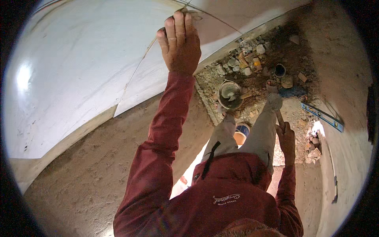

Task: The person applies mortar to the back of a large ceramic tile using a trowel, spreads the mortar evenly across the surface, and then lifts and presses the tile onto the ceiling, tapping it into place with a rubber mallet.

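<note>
My left hand (181, 45) is raised to the large white marbled tiles (90, 51) on the wall. Its fingers are stretched out near the spot where several joints meet, with grey smears by the fingertips. Down by my right leg, my right hand (286, 138) is closed around the wooden handle of what looks like a mallet (275, 103). The pale, rounded head points away from me, in front of my lower leg. Below the tiles runs bare brown plaster wall (118, 146).
A bucket (230, 94) with grey mix and a trowel stands by my feet. Stone rubble (237, 63) and a dark cup-like container (279, 70) lie beyond. A blue spirit level (321, 116) leans at the right wall. Between my legs is a blue-and-white bucket (242, 130).
</note>
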The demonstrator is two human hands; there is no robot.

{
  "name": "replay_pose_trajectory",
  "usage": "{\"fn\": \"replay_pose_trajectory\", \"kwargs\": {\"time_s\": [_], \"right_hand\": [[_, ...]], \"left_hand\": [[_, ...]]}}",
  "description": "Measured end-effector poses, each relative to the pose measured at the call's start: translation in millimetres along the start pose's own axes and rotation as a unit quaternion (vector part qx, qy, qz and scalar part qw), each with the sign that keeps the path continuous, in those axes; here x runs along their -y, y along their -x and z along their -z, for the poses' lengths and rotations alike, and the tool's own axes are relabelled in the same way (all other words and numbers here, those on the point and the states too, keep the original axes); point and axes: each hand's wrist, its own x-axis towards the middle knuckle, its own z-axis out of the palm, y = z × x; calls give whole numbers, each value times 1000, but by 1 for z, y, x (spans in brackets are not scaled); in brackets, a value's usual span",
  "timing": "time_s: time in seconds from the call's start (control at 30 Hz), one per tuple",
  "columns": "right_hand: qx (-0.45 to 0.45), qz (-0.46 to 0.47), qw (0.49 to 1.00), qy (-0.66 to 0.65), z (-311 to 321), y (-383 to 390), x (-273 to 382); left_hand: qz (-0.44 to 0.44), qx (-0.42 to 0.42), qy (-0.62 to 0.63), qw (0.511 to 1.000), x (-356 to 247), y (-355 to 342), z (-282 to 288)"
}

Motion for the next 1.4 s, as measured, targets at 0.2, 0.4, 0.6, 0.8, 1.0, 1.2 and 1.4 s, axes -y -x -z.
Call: {"fn": "replay_pose_trajectory", "kwargs": {"time_s": [0.2,0.4,0.6,0.8,1.0,1.2,1.4], "right_hand": [[10,-7,1000,0,-13,-14,-6],[18,-25,999,27,-8,-24,1],[11,-11,999,31,1,-25,17],[26,26,993,114,-6,-18,53],[-6,156,968,198,-9,-2,78],[61,196,932,298,-4,-3,122],[49,402,871,280,-38,23,244]], "left_hand": [[37,28,20,999,-22,-13,3],[-7,-20,29,999,-28,-29,-9],[52,41,122,990,35,50,-13],[223,26,28,974,70,147,-19],[443,56,99,889,108,217,-15],[694,-65,274,663,147,239,3],[749,-160,357,535,161,247,17]]}}
